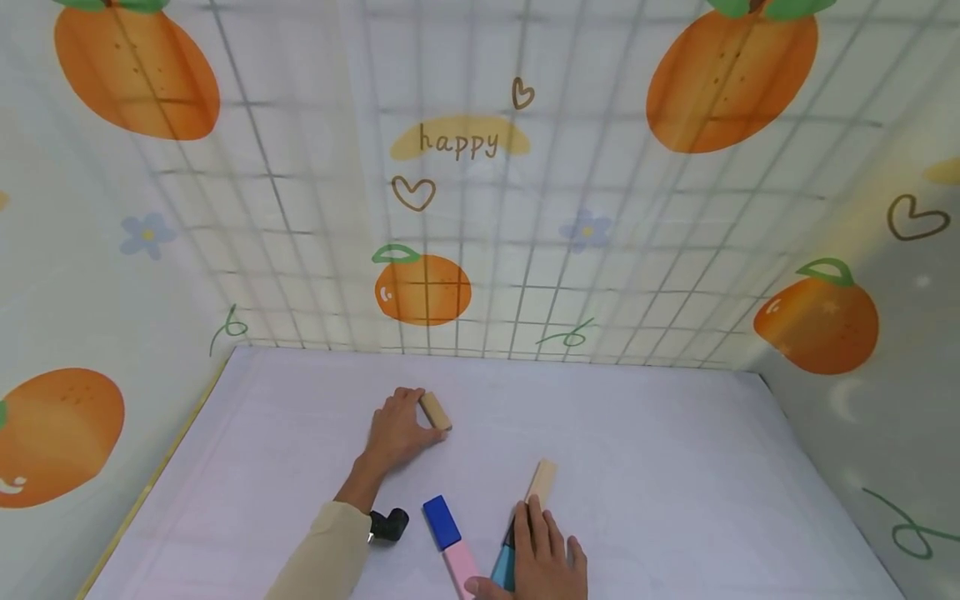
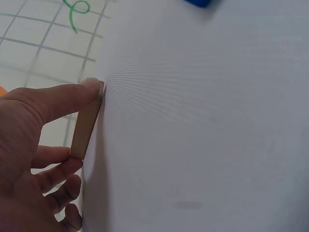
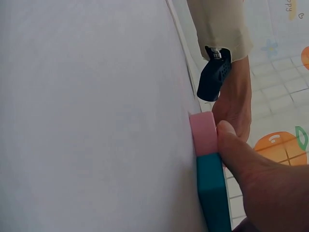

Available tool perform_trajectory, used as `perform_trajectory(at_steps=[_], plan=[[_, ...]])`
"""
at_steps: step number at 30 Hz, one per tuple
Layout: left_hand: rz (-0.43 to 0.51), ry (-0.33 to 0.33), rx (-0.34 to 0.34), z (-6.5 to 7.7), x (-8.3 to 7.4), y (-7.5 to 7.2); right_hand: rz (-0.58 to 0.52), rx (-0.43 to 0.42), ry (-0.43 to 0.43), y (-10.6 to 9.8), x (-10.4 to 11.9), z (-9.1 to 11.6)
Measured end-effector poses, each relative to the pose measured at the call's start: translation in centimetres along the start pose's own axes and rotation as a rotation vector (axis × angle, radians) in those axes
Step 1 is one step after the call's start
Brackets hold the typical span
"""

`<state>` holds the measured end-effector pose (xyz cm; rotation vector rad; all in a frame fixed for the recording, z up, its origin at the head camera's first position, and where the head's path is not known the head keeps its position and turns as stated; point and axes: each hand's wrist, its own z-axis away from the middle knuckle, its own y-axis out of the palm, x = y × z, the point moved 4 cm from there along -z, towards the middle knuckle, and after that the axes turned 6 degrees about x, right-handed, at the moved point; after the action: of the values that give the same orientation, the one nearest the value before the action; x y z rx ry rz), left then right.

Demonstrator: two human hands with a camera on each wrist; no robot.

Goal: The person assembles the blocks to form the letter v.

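In the head view my left hand holds a plain wooden block lengthwise, thumb at its near end and fingers at its far end. The left wrist view shows the same wooden block between thumb and fingertips, close to the white surface. My right hand lies with fingers extended over a line of blocks: a teal block, a dark one mostly hidden and a second wooden block at the fingertips. Its thumb touches a pink block. A blue block adjoins the pink one's far end.
A white tabletop lies under everything. Printed curtains with oranges and grid lines stand at the back and both sides. A black wrist camera sticks out beside the left sleeve, left of the blue block.
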<state>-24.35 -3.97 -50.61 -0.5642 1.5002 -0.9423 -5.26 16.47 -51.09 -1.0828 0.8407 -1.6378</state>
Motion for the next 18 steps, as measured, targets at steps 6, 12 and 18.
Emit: perform_trajectory(at_steps=[6,12,18], plan=[[0.02,-0.013,0.005,-0.17,0.02,0.06,-0.002,0.01,0.006,-0.17,-0.01,0.05],[0.051,-0.027,0.005,0.04,0.09,-0.18,0.004,0.013,0.009,-0.1,-0.03,-0.07],[0.046,-0.017,-0.001,0.16,0.43,-0.16,0.001,0.022,0.012,-0.03,-0.03,-0.19]])
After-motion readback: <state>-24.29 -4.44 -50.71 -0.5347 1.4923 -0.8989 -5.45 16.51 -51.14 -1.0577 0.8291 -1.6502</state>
